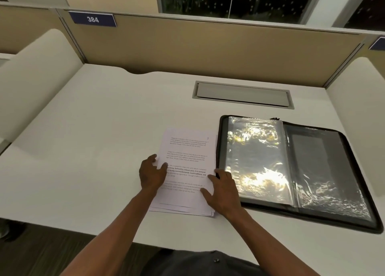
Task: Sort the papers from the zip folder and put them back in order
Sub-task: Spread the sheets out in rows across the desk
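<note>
A stack of white printed papers [188, 151] lies on the white desk [93, 140], its lower edges fanned unevenly. My left hand [151, 172] rests on the stack's left edge, thumb on the top sheet. My right hand [223, 189] lies flat on the stack's right side, fingers spread, beside the folder. The black zip folder [325, 167] lies open to the right of the papers, its shiny clear plastic sleeves [256, 161] catching glare.
A grey cable hatch [242, 94] is set into the desk behind the folder. A beige partition [208, 46] with a blue "384" label [92, 19] closes the back. White side panels stand left and right. The desk's front edge runs near my body.
</note>
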Tool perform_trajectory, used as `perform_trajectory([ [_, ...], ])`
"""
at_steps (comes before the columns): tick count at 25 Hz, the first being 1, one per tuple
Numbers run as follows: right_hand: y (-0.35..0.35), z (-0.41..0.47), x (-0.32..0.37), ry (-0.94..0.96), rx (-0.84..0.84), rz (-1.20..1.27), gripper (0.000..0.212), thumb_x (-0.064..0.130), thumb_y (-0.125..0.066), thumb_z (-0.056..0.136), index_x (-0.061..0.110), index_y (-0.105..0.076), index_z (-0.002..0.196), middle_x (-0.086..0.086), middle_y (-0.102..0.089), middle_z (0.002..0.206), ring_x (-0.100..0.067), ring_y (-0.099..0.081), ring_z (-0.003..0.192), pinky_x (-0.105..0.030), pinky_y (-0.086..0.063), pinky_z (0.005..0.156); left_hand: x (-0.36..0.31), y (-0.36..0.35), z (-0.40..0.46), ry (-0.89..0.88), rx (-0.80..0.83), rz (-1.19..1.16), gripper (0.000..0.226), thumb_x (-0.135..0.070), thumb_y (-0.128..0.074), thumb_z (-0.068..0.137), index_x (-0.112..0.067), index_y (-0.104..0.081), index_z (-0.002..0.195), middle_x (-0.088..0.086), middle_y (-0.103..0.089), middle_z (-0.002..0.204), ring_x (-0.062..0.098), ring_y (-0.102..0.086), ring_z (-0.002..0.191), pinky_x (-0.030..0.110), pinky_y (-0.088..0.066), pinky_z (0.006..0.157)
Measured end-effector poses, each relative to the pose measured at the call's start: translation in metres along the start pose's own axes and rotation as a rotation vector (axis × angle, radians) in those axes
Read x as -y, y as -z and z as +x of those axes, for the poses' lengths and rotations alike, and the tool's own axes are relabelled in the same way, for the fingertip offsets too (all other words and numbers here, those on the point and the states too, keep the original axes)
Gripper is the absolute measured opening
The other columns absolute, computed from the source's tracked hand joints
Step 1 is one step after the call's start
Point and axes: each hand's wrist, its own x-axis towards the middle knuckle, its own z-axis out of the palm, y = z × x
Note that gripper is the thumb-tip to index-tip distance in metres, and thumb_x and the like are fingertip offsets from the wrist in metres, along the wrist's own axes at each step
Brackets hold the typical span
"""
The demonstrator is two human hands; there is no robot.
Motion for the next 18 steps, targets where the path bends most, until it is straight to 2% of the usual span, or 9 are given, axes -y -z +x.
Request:
perform_trajectory([
  [3, 0.005, -0.006, 0.000, -0.005, 0.111, -0.001, 0.070, 0.063, -0.063, 0.084, 0.017, -0.056, 0.137, -0.009, -0.041, 0.151, -0.028, -0.036, 0.138, -0.039, -0.037, 0.112, -0.001, 0.003, 0.001, 0.004, 0.007, -0.015, 0.053, -0.026, -0.076, 0.086, -0.016, -0.057, 0.135, 0.007, -0.059, 0.126, 0.026, -0.061, 0.112, 0.039, -0.049, 0.099],
  [5, 0.006, -0.012, -0.001, 0.008, 0.171, -0.024, 0.084, 0.070, -0.062, 0.082, 0.022, -0.042, 0.148, -0.007, -0.026, 0.161, -0.025, -0.022, 0.148, -0.038, -0.025, 0.119, 0.000, 0.001, 0.000, -0.024, 0.010, 0.004, 0.051, -0.024, -0.076, 0.085, -0.015, -0.057, 0.132, 0.007, -0.060, 0.122, 0.026, -0.060, 0.111, 0.039, -0.049, 0.098],
  [9, 0.006, -0.015, 0.000, -0.008, 0.248, -0.070, 0.110, 0.086, -0.058, 0.070, 0.030, -0.020, 0.157, -0.003, -0.005, 0.168, -0.026, -0.004, 0.153, -0.042, -0.010, 0.124, 0.001, -0.003, -0.005, -0.032, 0.005, 0.036, 0.051, -0.026, -0.074, 0.085, -0.015, -0.057, 0.133, 0.009, -0.061, 0.122, 0.026, -0.058, 0.113, 0.038, -0.047, 0.097],
  [12, 0.005, -0.015, -0.002, 0.003, 0.326, -0.122, 0.129, 0.093, -0.057, 0.060, 0.034, -0.001, 0.159, -0.002, 0.013, 0.167, -0.028, 0.010, 0.154, -0.043, 0.001, 0.122, -0.001, -0.004, -0.002, -0.006, -0.013, 0.051, 0.055, -0.031, -0.073, 0.085, -0.018, -0.056, 0.135, 0.010, -0.059, 0.127, 0.030, -0.054, 0.120, 0.043, -0.047, 0.102],
  [14, 0.004, -0.016, -0.003, 0.010, 0.345, -0.151, 0.132, 0.093, -0.058, 0.060, 0.033, 0.004, 0.159, -0.002, 0.018, 0.167, -0.029, 0.014, 0.153, -0.042, 0.004, 0.121, -0.003, -0.005, -0.002, -0.006, -0.005, 0.053, 0.056, -0.030, -0.074, 0.085, -0.018, -0.055, 0.135, 0.010, -0.057, 0.130, 0.030, -0.053, 0.122, 0.045, -0.046, 0.104],
  [18, 0.002, -0.017, -0.002, 0.001, 0.338, -0.150, 0.129, 0.091, -0.059, 0.062, 0.033, 0.002, 0.159, -0.001, 0.020, 0.166, -0.029, 0.015, 0.153, -0.044, 0.002, 0.123, -0.002, -0.005, -0.003, -0.047, 0.022, 0.076, 0.056, -0.026, -0.074, 0.084, -0.018, -0.055, 0.135, 0.010, -0.056, 0.129, 0.030, -0.050, 0.124, 0.043, -0.044, 0.104],
])
